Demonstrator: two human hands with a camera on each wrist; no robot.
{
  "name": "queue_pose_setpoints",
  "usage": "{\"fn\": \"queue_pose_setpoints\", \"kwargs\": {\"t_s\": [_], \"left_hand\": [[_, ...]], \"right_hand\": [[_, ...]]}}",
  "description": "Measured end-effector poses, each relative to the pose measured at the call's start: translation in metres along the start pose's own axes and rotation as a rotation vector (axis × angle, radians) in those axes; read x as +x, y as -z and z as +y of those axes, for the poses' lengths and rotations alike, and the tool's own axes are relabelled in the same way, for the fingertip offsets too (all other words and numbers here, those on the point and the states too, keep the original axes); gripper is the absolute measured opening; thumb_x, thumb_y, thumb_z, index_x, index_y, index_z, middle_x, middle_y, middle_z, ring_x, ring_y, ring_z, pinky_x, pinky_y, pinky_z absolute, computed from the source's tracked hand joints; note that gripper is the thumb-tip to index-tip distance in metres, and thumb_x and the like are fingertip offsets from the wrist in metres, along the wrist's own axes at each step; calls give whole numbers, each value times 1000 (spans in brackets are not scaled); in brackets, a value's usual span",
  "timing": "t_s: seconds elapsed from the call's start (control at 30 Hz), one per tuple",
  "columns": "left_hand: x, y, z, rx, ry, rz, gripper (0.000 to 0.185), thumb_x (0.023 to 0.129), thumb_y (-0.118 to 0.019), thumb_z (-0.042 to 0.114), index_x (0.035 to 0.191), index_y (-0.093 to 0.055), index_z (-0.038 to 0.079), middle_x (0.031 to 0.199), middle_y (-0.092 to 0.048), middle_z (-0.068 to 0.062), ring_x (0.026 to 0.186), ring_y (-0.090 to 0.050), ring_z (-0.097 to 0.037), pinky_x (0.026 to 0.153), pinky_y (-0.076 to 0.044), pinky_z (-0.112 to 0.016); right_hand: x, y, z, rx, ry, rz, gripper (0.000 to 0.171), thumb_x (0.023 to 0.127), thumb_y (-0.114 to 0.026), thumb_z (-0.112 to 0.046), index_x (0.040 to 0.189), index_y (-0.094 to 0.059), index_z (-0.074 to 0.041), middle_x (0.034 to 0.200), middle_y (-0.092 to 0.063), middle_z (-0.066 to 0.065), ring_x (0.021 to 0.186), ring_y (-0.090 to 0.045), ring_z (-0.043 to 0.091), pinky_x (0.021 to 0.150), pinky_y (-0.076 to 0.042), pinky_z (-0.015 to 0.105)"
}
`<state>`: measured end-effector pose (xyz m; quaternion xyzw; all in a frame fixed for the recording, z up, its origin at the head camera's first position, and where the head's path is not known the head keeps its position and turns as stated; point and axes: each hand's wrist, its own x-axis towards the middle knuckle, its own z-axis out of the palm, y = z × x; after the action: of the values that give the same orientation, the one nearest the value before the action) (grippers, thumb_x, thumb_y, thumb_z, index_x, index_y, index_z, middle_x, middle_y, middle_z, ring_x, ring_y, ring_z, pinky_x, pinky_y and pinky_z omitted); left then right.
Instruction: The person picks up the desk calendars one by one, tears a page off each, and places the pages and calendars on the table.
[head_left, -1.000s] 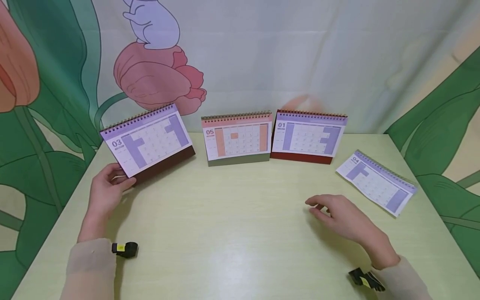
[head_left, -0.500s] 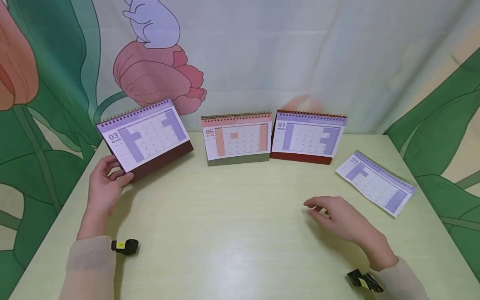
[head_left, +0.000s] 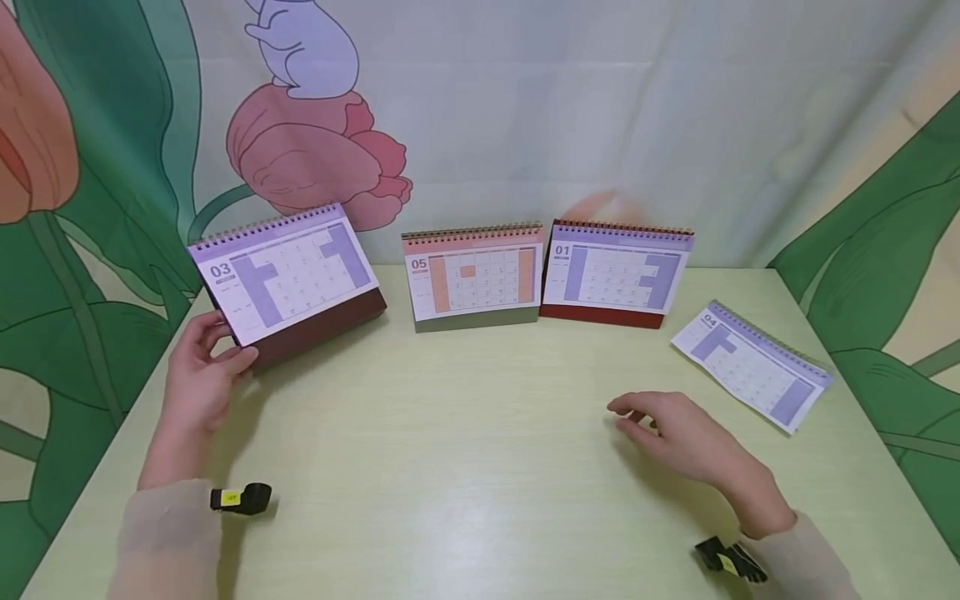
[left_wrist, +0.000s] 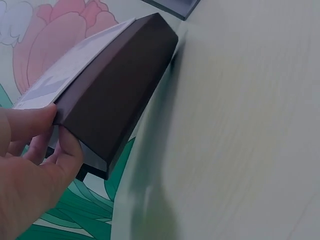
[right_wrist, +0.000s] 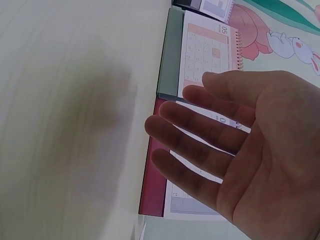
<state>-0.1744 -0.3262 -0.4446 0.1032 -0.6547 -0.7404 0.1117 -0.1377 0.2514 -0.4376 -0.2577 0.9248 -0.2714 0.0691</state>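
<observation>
Left hand (head_left: 201,379) pinches the near-left corner of the 03 calendar (head_left: 288,279): thumb on the front face, fingers (left_wrist: 30,122) wrapped behind the dark brown base. The wrist view shows that corner raised off the table (head_left: 480,467), so the calendar is tilted, its far-right end appearing to be down near the table and acting as pivot. A corner grip gives leverage to swing or square it up without covering the printed page.

Right of the grip, in a row along the back edge: the 05 calendar (head_left: 474,277) with orange page and grey-green base, then the 01 calendar (head_left: 615,273) with purple page and red base, the two touching or nearly so. Both stand upright as tents, faces toward the person. The 03 sits just left of the 05 with a small gap, angled out of line with the row.

Right hand (head_left: 686,442) holds nothing. Fingers spread and relaxed, palm down, hovering just over the table, well apart from the left grip. It looks idle, parked centrally in front of the 01.

The 04 calendar (head_left: 752,365) lies flat, beyond the right hand toward the right table edge, not stood up like the others. Neither hand touches it.

Backdrop (head_left: 525,108) is a printed cloth with flowers and leaves.
</observation>
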Motion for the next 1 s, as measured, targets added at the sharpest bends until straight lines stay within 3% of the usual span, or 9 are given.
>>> {"fn": "queue_pose_setpoints", "kwargs": {"t_s": [0.37,0.8,1.0], "left_hand": [[-22,8,8,-125,-78,-117,55,90,-60,-24,132,-57,11,120,-62,-2,86,-68,-13,72,-57,-20],[-48,-3,24,-101,-192,-299,55,89,-54,-29,133,-55,4,122,-61,-6,94,-69,-16,78,-58,-22],[-56,-15,26,-82,-218,-336,54,91,-53,-28,136,-53,1,123,-61,-8,96,-69,-17,80,-58,-23]], "right_hand": [[-2,4,0,13,13,5,22,101,-64,-9,120,-72,-5,113,-73,5,96,-68,15,83,-57,42],[1,3,-1,4,19,-8,22,101,-64,-9,121,-72,-5,113,-73,5,95,-67,14,82,-57,41],[4,0,-1,-6,21,-6,22,101,-64,-10,121,-72,-5,113,-73,4,96,-67,14,82,-57,41]]}}
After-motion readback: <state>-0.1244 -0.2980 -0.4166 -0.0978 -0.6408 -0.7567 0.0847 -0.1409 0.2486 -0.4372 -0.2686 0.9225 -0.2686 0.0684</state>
